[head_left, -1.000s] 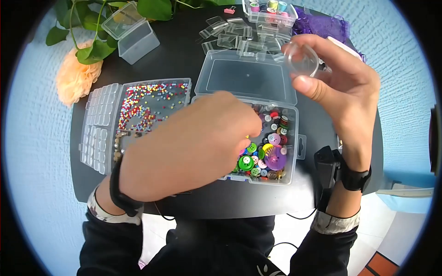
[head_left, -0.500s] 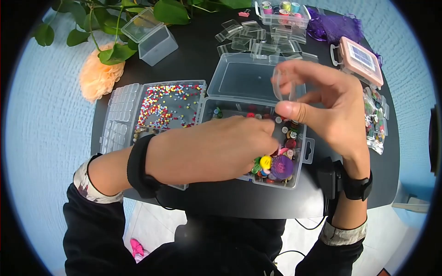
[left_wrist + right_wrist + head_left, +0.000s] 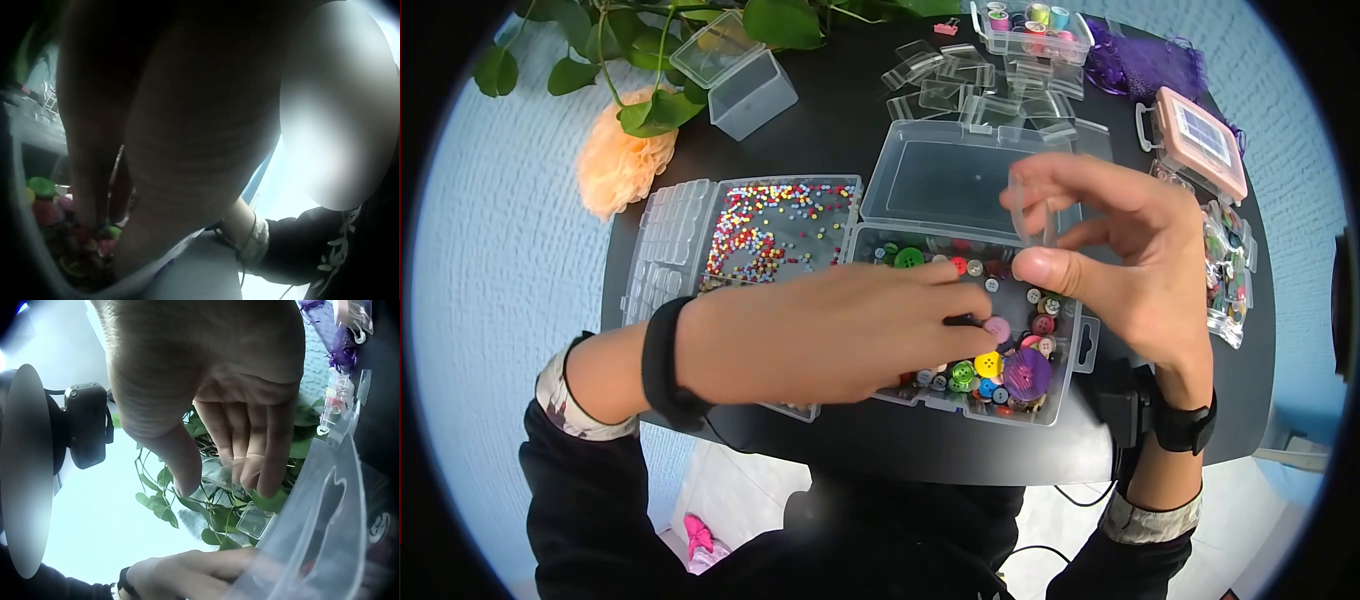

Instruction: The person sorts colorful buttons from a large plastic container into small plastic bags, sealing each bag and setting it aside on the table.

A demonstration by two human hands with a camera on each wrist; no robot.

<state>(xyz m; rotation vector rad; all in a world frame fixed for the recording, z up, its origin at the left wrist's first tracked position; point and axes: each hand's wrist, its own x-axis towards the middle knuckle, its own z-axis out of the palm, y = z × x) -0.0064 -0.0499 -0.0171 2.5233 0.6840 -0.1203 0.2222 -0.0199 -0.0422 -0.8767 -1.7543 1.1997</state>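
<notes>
My left hand (image 3: 840, 330) reaches over the clear plastic box (image 3: 1072, 385) of mixed buttons, its fingers spread a little and pointing down among them. A pink button (image 3: 997, 328) shows right at its fingertips. Near them lie a yellow button (image 3: 987, 364) and a large purple button (image 3: 1027, 374). In the left wrist view the fingers stand dark above the buttons, their tips partly hidden. My right hand (image 3: 1135, 250) pinches a clear round plastic container (image 3: 1016, 200) between thumb and fingers, held edge-on above the box's right back corner.
Left of the box stands an open bead case (image 3: 800, 255) with small coloured beads. Behind are clear plastic pieces (image 3: 945, 90), a thread-spool box (image 3: 1040, 45) and a small open box (image 3: 750, 100). A pink case (image 3: 1200, 145) and bagged buttons (image 3: 1228, 260) lie right. Leaves (image 3: 785, 22) hang over the back.
My left hand's curled fingers have spread apart over the buttons. My right hand has come lower, turning the clear round container from face-on to edge-on. The head view has shifted slightly.
</notes>
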